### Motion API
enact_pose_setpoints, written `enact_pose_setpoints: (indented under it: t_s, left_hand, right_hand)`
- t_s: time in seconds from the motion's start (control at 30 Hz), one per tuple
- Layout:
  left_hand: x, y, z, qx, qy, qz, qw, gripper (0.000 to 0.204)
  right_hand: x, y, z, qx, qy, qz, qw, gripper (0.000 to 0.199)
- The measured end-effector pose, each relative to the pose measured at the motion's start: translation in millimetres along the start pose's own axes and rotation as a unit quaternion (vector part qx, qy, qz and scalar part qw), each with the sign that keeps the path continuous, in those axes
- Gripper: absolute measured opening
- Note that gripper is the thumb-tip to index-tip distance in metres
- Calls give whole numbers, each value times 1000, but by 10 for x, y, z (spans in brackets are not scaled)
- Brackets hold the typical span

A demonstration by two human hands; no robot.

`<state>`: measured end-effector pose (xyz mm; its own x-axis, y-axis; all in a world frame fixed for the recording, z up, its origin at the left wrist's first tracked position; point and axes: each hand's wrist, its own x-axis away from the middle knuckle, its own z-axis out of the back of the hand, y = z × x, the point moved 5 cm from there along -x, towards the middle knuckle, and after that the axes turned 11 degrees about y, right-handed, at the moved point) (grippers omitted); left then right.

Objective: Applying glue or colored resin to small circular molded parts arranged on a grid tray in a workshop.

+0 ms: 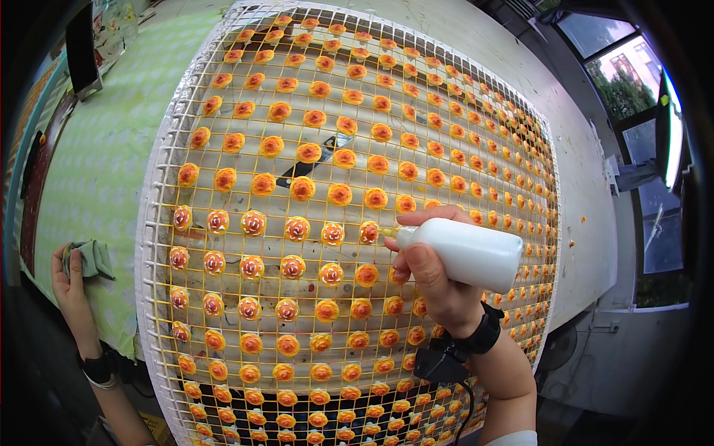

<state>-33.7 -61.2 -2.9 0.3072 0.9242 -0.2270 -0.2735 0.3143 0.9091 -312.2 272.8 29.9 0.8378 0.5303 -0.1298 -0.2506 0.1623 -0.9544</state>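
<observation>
My right hand (pixel 439 290) is closed around a white squeeze bottle (pixel 476 256), held nearly level with its narrow yellowish nozzle pointing left. The tip meets, or comes very close to, an orange rose-shaped piece (pixel 368 233) that carries some white marks. Similar roses sit in rows on a yellow wire grid (pixel 245 165). Those to the left of the nozzle, such as one decorated rose (pixel 297 229), bear white strokes on their petals; most others are plain orange and yellow. Off the grid's left side, my left hand (pixel 69 286) grips a folded grey-green cloth (pixel 97 260).
The grid has a white frame (pixel 152 215) and stands over a worn pale table (pixel 576 186). A black-handled scraper (pixel 305 162) lies beneath the wires. Green patterned cloth (pixel 111 163) covers the surface at left, with a dark upright panel (pixel 82 52) farther back. Windows line the right.
</observation>
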Motion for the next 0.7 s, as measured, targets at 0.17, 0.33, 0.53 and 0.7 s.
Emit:
enact_pose_setpoints:
  t_s: [0.17, 0.33, 0.53, 0.7]
  left_hand:
    - [2, 9, -16, 3, -2, -4, 1000, 16]
    - [8, 16, -22, 3, 5, 4, 1000, 16]
    - [-19, -41, 17, -7, -12, -5, 1000, 19]
    - [-13, -38, 17, -7, -6, -6, 1000, 19]
  right_hand:
    - [-4, -13, -13, -2, -1, -4, 1000, 35]
    - [-10, -1, 2, -23, 23, -20, 999, 35]
    - [-14, 0, 20, -17, 29, -18, 999, 36]
    - [-2, 11, 36, -1, 26, -1, 1000, 32]
